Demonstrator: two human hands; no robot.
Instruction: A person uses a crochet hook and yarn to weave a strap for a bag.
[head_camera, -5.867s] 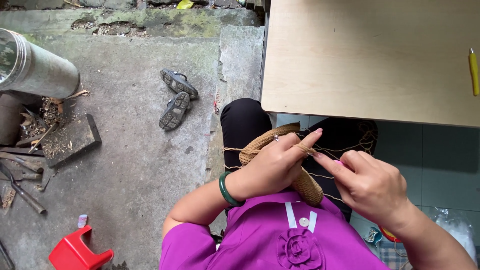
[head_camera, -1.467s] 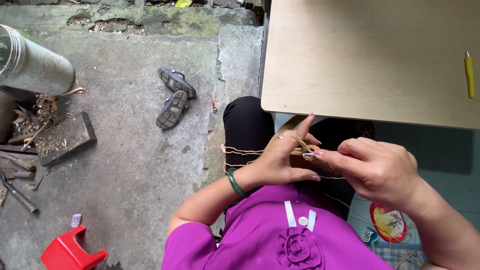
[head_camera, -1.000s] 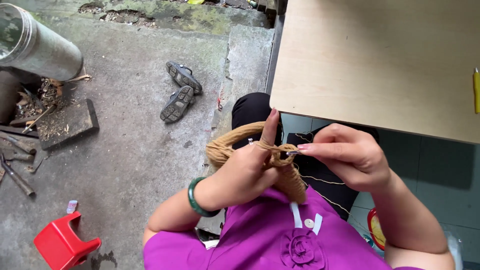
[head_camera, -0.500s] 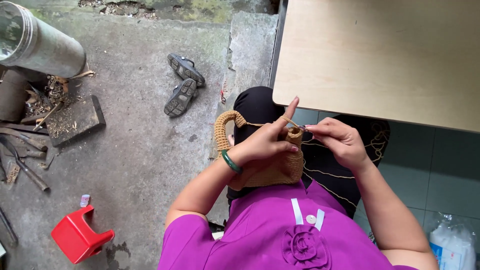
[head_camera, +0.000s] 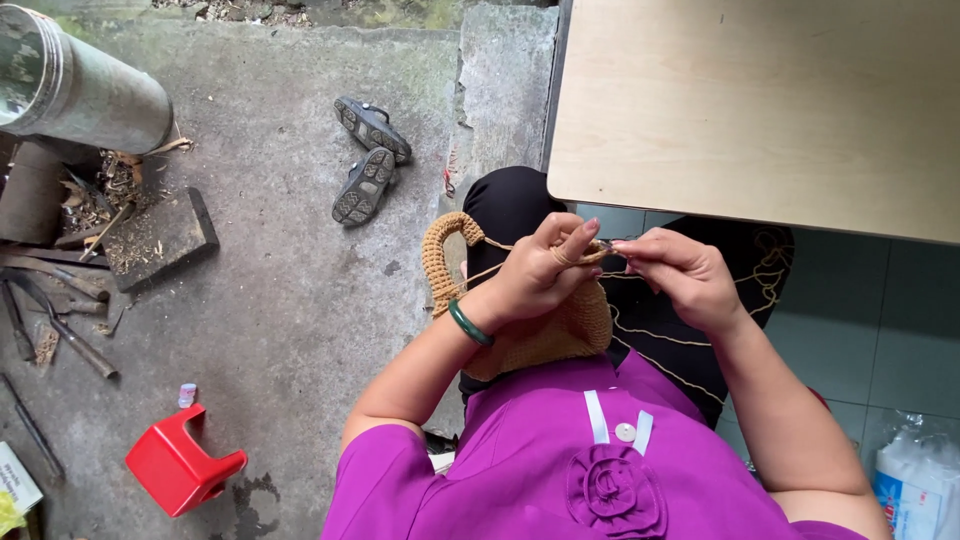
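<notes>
The left hand (head_camera: 540, 275) grips the tan crocheted bag (head_camera: 520, 330) from above, its fingers curled over the upper edge and the forefinger lifted, with the cord (head_camera: 500, 268) running across it. The right hand (head_camera: 675, 275) meets it at that same spot, thumb and forefinger pressed together around a thin metal hook (head_camera: 606, 243), of which only a glint shows. The bag lies on the person's lap, under and just behind the left hand, and its looped handle (head_camera: 440, 255) stands out to the left of the grip.

To work this stitch well, it looks wise to keep the cord taut over the raised finger and the hook close to the edge, so that the loops come out even.

The bag is dense and knobbly, woven from stiff straw-coloured cord; loose lengths of it trail over the black trousers (head_camera: 700, 330) to the right of the hands. A smooth green bangle (head_camera: 468, 325) sits on the left wrist. Just beyond the grip is the pale, flat tabletop (head_camera: 760, 100). Farther left, on rough grey concrete, lie a pair of dark sandals (head_camera: 365, 160), a red plastic stool (head_camera: 180, 465) and a dull metal cylinder (head_camera: 80, 90).
</notes>
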